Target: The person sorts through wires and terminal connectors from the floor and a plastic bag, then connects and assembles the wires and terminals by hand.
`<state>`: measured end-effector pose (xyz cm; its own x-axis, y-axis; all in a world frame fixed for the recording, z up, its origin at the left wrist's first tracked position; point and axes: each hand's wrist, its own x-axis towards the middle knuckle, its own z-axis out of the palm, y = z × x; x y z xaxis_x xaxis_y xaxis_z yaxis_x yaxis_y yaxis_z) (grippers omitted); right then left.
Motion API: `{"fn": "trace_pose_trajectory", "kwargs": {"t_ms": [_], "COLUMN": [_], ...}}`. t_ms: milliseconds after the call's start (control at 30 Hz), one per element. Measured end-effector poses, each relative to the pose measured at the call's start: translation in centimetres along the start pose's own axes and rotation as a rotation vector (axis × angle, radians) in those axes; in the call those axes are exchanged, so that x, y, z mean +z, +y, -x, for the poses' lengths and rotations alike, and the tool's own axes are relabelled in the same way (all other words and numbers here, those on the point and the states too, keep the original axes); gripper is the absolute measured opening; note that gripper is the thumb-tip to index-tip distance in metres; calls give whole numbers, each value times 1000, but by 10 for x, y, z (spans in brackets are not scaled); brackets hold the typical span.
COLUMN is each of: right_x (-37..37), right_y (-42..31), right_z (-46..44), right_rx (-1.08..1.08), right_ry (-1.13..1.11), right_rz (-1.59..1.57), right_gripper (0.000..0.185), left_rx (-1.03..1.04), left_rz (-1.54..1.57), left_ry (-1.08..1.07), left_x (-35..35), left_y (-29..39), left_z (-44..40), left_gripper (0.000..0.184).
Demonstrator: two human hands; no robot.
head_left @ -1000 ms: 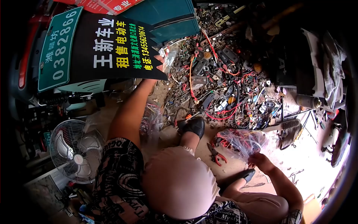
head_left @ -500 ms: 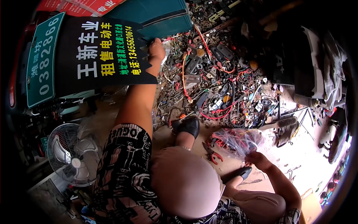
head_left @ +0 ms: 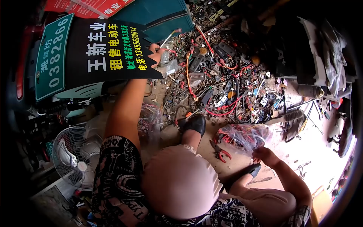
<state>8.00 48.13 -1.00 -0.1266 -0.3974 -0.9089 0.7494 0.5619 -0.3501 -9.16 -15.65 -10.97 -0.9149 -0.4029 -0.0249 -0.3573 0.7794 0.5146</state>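
The left hand, partly covered by a black flap with white, yellow and green lettering, has its fingers curled closed around a thin pale cable, whose darker end lies across the front of a teal box. Below and beside that hand, a wide heap of small metal, plastic and wire parts covers the floor. The right hand pinches the near edge of a clear plastic bag filled with red and dark wiring, which rests on the floor. Pliers with red handles lie just beside the bag, and a long-handled brush lies beyond it. Another clear plastic bag with mixed contents sits near the left forearm.
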Motion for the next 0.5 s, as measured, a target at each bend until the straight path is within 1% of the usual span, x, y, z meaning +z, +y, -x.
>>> {"fn": "trace_pose_trajectory", "kwargs": {"t_ms": [33,67,100,167,200,233,300,333,433,500], "right_x": [2,3,4,8,8,9,12,13,19,25], "right_y": [0,-2,-5,-11,-10,-8,-7,-9,-16,-17], "right_z": [1,2,3,7,8,8,10,12,21,27], "right_rx": [-4,-9,-14,-39,-41,-41,-35,-52,-86,-127], "right_ry": [3,9,15,16,38,59,88,94,111,139], "right_rz": [-8,9,26,34,49,62,-6,-10,-33,-77], "right_gripper": [19,19,19,18,18,17,15,14,13,12], "left_rx": [117,82,90,-277,-345,-349,-553,-574,-574,-574], "left_rz": [-69,-28,-28,727,1178,1171,1206,1258,1350,1322], "left_ry": [90,6,5,-407,-603,-613,-679,-720,-905,-949], "left_x": [-1,-2,-7,-18,-25,-34,-52,-54,-49,-44], "left_y": [-2,-5,2,17,22,43,115,133,157,174], "left_z": [1,1,6,19,26,37,67,78,102,121], "left_gripper": [25,26,26,31,32,32,34,38,40,36]}}
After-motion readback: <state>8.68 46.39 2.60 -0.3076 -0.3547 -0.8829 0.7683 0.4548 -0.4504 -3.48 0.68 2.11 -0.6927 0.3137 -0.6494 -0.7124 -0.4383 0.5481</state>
